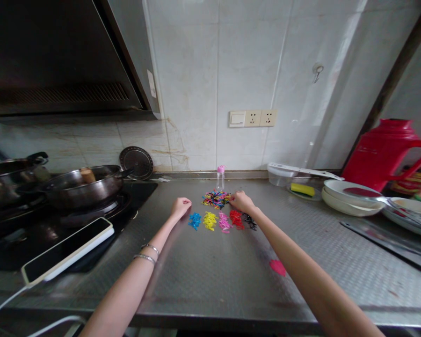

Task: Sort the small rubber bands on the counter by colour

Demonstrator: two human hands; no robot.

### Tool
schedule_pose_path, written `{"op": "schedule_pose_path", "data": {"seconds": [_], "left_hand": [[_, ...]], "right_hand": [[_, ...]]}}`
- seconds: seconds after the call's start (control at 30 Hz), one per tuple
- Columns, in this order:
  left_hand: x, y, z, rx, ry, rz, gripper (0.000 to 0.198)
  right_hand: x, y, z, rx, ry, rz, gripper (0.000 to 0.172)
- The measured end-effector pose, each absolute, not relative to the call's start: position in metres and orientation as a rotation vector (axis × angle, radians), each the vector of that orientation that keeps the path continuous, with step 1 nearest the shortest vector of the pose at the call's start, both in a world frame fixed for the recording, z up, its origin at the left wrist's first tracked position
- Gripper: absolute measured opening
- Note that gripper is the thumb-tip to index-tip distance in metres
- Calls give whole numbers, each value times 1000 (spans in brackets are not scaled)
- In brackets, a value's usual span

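Note:
A mixed heap of small, bright elastic bands lies on the metal counter. In front of it is a row of sorted piles: blue bands, yellow bands, pink bands, red bands and black bands. My right hand is at the heap's right edge, fingers bent together; what is between them is hidden. To the left of the heap, my left hand rests closed near the blue pile, its grip too small to make out. Behind the heap stands a clear bottle with a pink top.
On the left are a stove with a steel pan and a phone with a cable. A pink-red piece lies by my right forearm. To the right sit a yellow sponge, bowls, a knife and a red thermos.

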State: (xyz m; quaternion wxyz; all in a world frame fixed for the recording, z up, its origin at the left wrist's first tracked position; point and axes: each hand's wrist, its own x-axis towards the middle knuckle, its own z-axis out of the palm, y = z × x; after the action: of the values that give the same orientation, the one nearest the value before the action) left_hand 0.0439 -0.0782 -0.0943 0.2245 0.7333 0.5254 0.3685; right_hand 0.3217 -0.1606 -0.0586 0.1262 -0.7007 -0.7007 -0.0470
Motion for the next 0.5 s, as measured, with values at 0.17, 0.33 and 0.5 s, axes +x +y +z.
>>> {"op": "schedule_pose_path", "data": {"seconds": [0.17, 0.33, 0.5], "left_hand": [[44, -79, -94, 2033, 1456, 1003, 16], [44, -81, -93, 2031, 1459, 1009, 15], [43, -81, -92, 2019, 1461, 1004, 15]], "right_hand": [[322, -163, -56, -2052, -2024, -119, 23], [326, -166, -48, -2042, -1979, -73, 22], [343, -179, -39, -1995, -1921, -80, 23]]}}
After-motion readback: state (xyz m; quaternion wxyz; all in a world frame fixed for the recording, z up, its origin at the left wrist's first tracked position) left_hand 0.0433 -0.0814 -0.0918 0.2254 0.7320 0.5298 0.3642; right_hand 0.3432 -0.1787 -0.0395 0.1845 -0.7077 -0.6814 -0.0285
